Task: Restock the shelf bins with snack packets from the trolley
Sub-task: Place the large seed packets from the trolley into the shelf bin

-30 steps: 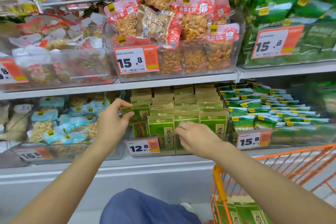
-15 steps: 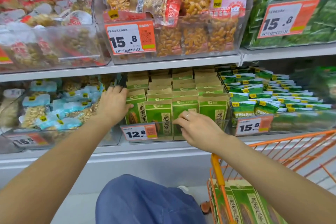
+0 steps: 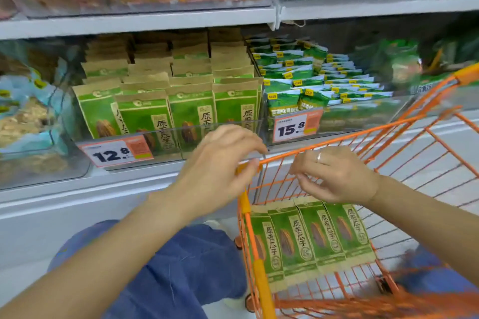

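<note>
Trolley (image 3: 337,137), near right: four green packets (image 3: 311,238) lie flat side by side, long axes running near to far, directly below your right hand (image 3: 337,179). Your left hand (image 3: 223,163) hovers at the rim's left corner. Both are loosely curled, holding nothing. Far: shelf bin (image 3: 220,124), rows of matching packets upright.

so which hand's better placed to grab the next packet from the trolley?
Right. The right hand hangs directly above the green packets inside the trolley; the left hand sits outside its near corner.
</note>
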`<state>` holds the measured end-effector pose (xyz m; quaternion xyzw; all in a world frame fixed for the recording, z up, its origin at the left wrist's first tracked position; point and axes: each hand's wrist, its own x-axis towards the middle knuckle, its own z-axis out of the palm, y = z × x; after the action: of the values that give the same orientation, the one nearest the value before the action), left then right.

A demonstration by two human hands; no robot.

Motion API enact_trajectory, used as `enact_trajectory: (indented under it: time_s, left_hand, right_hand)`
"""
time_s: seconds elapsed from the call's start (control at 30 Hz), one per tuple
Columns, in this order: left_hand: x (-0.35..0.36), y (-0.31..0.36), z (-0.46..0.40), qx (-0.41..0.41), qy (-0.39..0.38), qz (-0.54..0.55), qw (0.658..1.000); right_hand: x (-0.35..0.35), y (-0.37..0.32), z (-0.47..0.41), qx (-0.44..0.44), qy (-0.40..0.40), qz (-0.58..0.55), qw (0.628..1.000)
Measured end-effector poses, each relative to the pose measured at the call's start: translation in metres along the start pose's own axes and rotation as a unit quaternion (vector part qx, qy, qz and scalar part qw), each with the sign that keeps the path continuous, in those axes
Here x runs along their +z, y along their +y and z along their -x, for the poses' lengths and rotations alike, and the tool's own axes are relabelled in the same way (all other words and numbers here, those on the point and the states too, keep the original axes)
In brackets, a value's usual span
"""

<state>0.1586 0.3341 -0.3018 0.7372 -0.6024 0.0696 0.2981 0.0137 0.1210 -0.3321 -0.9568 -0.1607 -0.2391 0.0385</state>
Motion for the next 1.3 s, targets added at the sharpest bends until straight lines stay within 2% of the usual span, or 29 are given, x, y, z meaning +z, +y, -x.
enact_trajectory:
  time_s: [0.07,0.13,0.23,0.3,0.4,0.5,0.8,0.9,1.0,1.07,1.2,1.3]
  left_hand:
    - [0.026,0.010,-0.010,-0.029,-0.076,0.002,0.997]
    - [0.043,0.017,-0.016,-0.078,-0.140,0.011,0.987]
    - [0.054,0.020,-0.015,-0.108,-0.142,0.004,0.984]
    - [0.055,0.019,-0.015,-0.111,-0.138,0.003,0.984]
    - [0.055,0.018,-0.013,-0.119,-0.136,0.010,0.983]
    - [0.055,0.017,-0.012,-0.135,-0.136,0.022,0.981]
    - [0.052,0.015,-0.012,-0.155,-0.140,0.020,0.978]
    - [0.053,0.016,-0.012,-0.152,-0.141,0.019,0.978]
    - [0.055,0.017,-0.012,-0.149,-0.138,0.018,0.979]
    - [0.056,0.018,-0.012,-0.146,-0.136,0.018,0.980]
    - [0.057,0.021,-0.013,-0.143,-0.135,0.027,0.980]
    - [0.058,0.020,-0.013,-0.144,-0.133,0.027,0.980]
  right_hand:
    - [0.001,0.000,0.013,-0.009,-0.054,0.015,0.998]
    - [0.013,-0.004,0.022,0.007,-0.177,0.031,0.984]
    - [0.046,-0.004,0.033,0.131,-0.406,0.013,0.904]
    - [0.064,-0.006,0.035,0.193,-0.481,-0.059,0.853]
    - [0.089,-0.012,0.026,0.218,-0.490,-0.125,0.835]
    - [0.111,-0.028,0.016,0.262,-0.465,-0.194,0.823]
    - [0.117,-0.036,0.012,0.259,-0.462,-0.111,0.841]
    - [0.114,-0.038,0.017,0.287,-0.461,-0.165,0.823]
    - [0.110,-0.039,0.016,0.366,-0.418,-0.261,0.790]
    - [0.107,-0.040,0.014,0.366,-0.427,-0.263,0.784]
    - [0.105,-0.039,0.018,0.357,-0.423,-0.248,0.795]
    - [0.104,-0.032,0.023,0.388,-0.412,-0.285,0.774]
